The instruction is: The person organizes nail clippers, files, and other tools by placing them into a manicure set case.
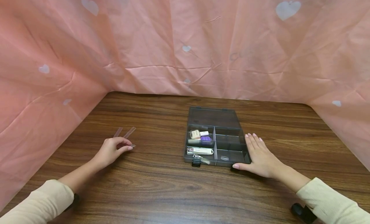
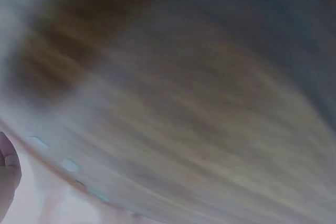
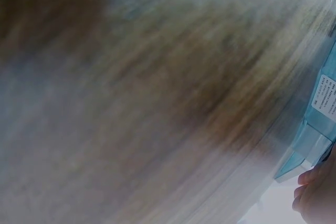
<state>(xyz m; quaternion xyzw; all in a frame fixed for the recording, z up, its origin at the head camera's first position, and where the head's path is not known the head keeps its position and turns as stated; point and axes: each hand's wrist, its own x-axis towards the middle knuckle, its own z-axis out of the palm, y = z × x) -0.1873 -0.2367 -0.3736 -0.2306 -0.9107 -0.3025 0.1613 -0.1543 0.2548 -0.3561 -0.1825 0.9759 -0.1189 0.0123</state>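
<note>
Left of the box, my left hand (image 1: pixel 114 150) pinches a small clear plastic piece (image 1: pixel 133 146) between thumb and fingertips, low over the table. Just beyond it lie two clear flat strips (image 1: pixel 130 132). My right hand (image 1: pixel 264 158) rests against the right side of a dark see-through divided box (image 1: pixel 215 163), fingers straight along its wall and thumb at the front corner. Its lid (image 1: pixel 214 118) is folded back. Inside are a cream nail polish bottle (image 1: pixel 195 134), a purple bottle (image 1: pixel 206 139), nail clippers (image 1: pixel 200 151), a smaller metal clipper (image 1: pixel 197 157) and clear nail tips (image 1: pixel 224 158).
The brown wood-grain table (image 1: pixel 162 192) reaches back to a pink curtain (image 1: pixel 162 50) with white hearts, which also hangs at both sides. A black latch (image 1: pixel 196 162) sticks out at the box front. Both wrist views are mostly blurred table.
</note>
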